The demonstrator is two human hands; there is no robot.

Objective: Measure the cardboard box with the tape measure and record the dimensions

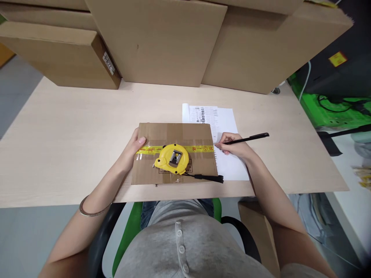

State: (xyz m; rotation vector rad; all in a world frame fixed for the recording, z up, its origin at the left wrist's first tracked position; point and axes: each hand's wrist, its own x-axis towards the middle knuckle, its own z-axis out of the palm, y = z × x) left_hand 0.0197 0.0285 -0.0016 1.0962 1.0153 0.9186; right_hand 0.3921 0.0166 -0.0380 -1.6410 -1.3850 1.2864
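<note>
Pen (248,138), slim and black, sits pinched in the fingers of the right hand (233,146), its tip down on the white sheet of paper (228,123) and its barrel slanting away to the right, clear of the hand. That hand rests on the sheet just beside the right edge of the small cardboard box (174,154), which lies flat on the tabletop (72,135) near its front edge, about midway along. The paper lies under the hand and runs back toward the rear, with rows of small print at its far end (too fine to read). The left hand (133,147) is closed lightly around the left edge of the box, thumb on the top face and the other fingers hidden down the side, so I cannot tell how far they curl. A strip of yellow tape (199,148) crosses the box top from left to right, and a yellow tape measure (171,159) lies on the box near its middle, between the two hands and touching neither; its black strap (207,178) trails to the box's front right corner. A metal bangle (92,210) circles the left wrist. Large cardboard cartons (156,42) stand along the tabletop's back edge, well apart from both hands.
</note>
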